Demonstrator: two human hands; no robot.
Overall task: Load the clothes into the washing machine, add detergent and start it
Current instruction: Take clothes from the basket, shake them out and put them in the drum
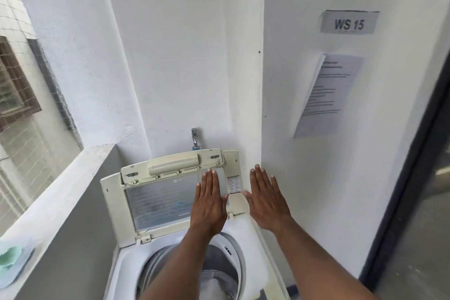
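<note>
A white top-loading washing machine (253, 243) stands in a narrow corner below me. Its folding lid (155, 192) is raised and leans back toward the wall. The round drum (219, 268) is exposed, and pale fabric (214, 285) lies inside it, partly hidden by my forearms. My left hand (209, 204) is stretched flat, palm down, in front of the lid's glass pane, fingers apart, holding nothing. My right hand (266, 200) hovers beside it, also flat and empty, near the lid's right edge and the wall.
A metal tap (195, 139) sticks out of the wall behind the lid. A grey ledge (63, 192) runs along the left with a netted opening above it; a pale green object (9, 259) sits on it. Paper notices (326, 95) hang on the right wall beside a dark door frame (414, 178).
</note>
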